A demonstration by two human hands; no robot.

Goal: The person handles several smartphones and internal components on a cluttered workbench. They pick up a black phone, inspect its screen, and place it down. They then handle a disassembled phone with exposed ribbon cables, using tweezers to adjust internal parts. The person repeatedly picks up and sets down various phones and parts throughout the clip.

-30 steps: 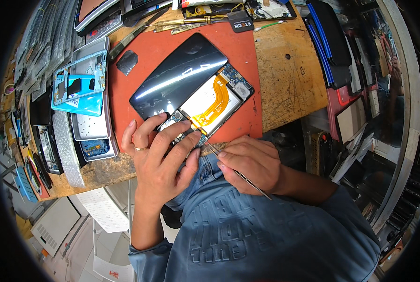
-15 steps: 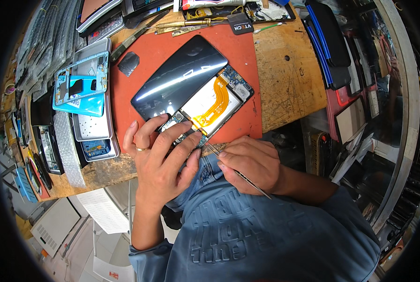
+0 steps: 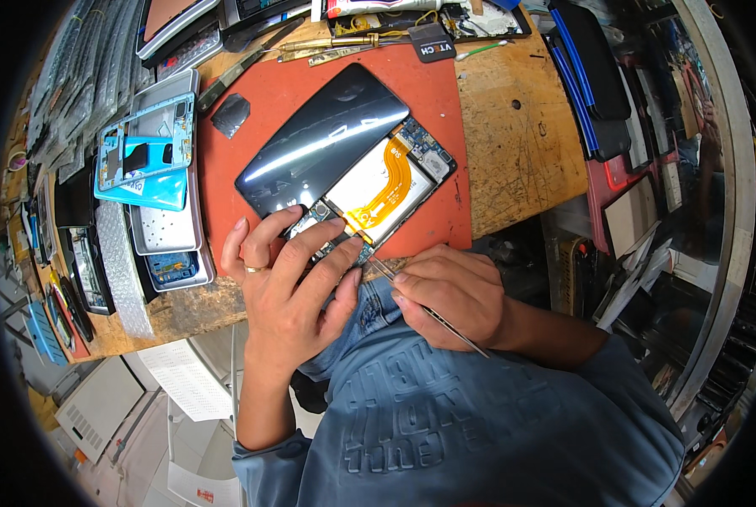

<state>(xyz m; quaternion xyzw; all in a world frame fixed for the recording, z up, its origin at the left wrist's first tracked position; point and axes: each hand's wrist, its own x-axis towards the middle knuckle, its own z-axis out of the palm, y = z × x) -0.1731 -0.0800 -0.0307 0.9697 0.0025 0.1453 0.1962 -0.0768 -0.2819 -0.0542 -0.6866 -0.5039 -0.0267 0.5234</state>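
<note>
An opened phone [image 3: 412, 193] lies slantwise on the red mat, its inside facing up. An orange flex cable [image 3: 395, 179] crosses its white battery, with a blue circuit board [image 3: 418, 135] at the far end. Against its left side rests a glossy black screen [image 3: 323, 135]. My left hand [image 3: 289, 275] has its bent fingertips spread over the near end of the phone, steadying it, with the thumb by the edge. In my right hand [image 3: 454, 296] are thin metal tweezers [image 3: 435, 317], pinched, their tips at the phone's near corner. My fingers partly hide that end.
The red mat [image 3: 441, 84] covers part of a worn wooden bench [image 3: 521, 160]. At left, a light blue phone frame [image 3: 107, 160] sits on a white tray [image 3: 204, 241]. A knife [image 3: 221, 82] and a brass-coloured tool [image 3: 335, 41] lie beyond. Black phone cases [image 3: 602, 76] stand right.
</note>
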